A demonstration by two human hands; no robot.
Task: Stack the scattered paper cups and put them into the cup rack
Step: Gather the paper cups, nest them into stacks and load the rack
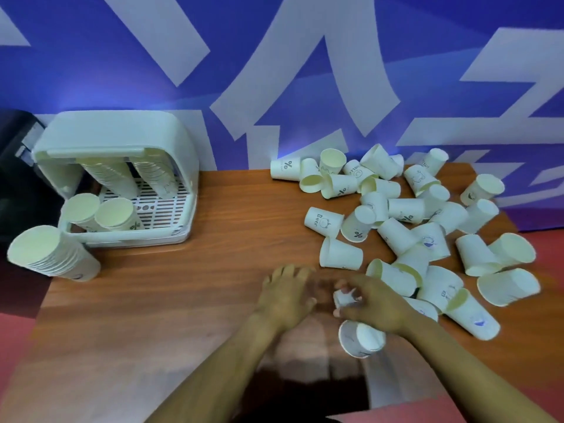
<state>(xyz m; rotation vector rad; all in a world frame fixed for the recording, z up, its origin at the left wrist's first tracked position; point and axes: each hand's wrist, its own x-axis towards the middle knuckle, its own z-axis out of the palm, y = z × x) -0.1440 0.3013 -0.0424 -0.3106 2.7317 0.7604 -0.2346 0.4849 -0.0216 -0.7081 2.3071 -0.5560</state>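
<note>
Many white paper cups point(406, 215) lie scattered in a heap on the right side of the wooden table point(183, 300). My right hand point(372, 303) is closed on a paper cup point(361, 338) lying on its side, with its mouth towards me. My left hand point(283, 296) rests flat on the table just left of it, fingers spread, holding nothing. The white cup rack point(122, 178) stands at the back left with two cup stacks inside and two more stacks point(100, 213) leaning at its front. Another tall stack point(52, 254) lies in front of the rack.
A blue wall with white shapes rises right behind the table. A dark object stands at the far left beside the rack. The table's left edge runs close to the lying stack, with red floor beyond it.
</note>
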